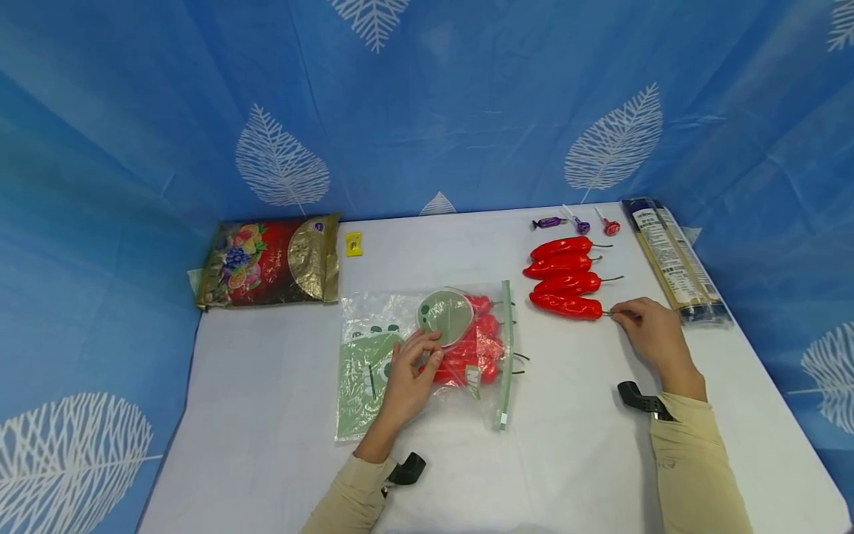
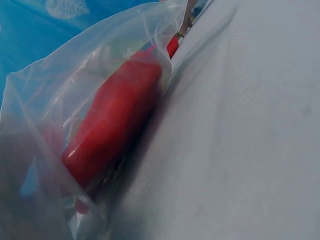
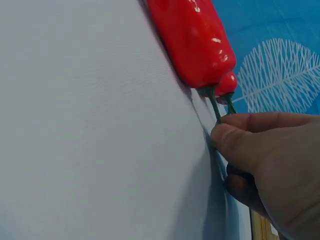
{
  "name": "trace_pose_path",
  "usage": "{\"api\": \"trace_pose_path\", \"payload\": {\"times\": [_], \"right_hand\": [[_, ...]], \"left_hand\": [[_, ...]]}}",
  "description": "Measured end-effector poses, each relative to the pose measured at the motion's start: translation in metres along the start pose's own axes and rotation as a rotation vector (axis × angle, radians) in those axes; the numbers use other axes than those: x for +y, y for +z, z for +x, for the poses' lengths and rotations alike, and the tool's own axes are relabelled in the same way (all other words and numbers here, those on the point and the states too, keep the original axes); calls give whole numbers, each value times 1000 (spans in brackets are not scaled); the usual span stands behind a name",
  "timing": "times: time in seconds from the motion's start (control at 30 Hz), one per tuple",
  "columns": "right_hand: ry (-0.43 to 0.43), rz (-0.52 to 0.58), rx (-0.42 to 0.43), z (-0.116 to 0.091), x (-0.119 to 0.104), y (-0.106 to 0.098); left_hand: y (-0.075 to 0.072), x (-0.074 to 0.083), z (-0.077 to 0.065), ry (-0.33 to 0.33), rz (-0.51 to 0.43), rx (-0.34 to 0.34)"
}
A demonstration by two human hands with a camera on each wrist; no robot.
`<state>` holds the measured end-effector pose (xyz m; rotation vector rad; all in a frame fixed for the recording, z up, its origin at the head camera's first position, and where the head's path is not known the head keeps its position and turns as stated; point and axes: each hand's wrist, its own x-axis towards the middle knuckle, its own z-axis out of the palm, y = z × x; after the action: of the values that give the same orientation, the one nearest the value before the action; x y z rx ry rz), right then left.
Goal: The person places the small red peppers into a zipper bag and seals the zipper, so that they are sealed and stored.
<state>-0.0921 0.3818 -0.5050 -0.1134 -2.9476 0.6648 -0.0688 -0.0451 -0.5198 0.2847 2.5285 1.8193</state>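
Note:
My right hand (image 1: 650, 334) pinches the green stem of the nearest red chili pepper (image 1: 565, 305), thumb against fingertips at the stem's end in the right wrist view. That pepper lies at the front of a row of several red chili peppers (image 1: 557, 265) on the white table. My left hand (image 1: 410, 374) rests on a clear zip bag (image 1: 427, 411) with a green cartoon print and a green strip along its right edge. Inside the bag are several more red peppers (image 1: 480, 345), some stems poking past the strip. In the left wrist view, one pepper (image 2: 117, 112) shows through the plastic.
A red and gold food packet (image 1: 267, 261) lies at the back left, a small yellow wrapped candy (image 1: 353, 244) beside it. Behind the pepper row are a purple wrapped candy (image 1: 549, 222) and two lollipops (image 1: 583, 225). Long noodle-like packs (image 1: 677, 259) lie along the right edge. Blue curtains (image 1: 434, 111) surround the table.

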Motion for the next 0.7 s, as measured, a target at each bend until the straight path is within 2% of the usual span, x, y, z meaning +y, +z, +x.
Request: {"api": "trace_pose_path", "payload": {"times": [0.13,0.37,0.53,0.7], "right_hand": [[-34,13,23,-12,-1,4],[26,55,92,-40,-15,3],[-10,102,120,-51,-27,6],[-14,136,85,-53,-44,14]], "left_hand": [[0,1,1,-11,2,4],[-1,2,1,-32,-22,-11],[-3,3,1,-41,-33,-15],[-2,2,0,-28,-46,-11]]}}
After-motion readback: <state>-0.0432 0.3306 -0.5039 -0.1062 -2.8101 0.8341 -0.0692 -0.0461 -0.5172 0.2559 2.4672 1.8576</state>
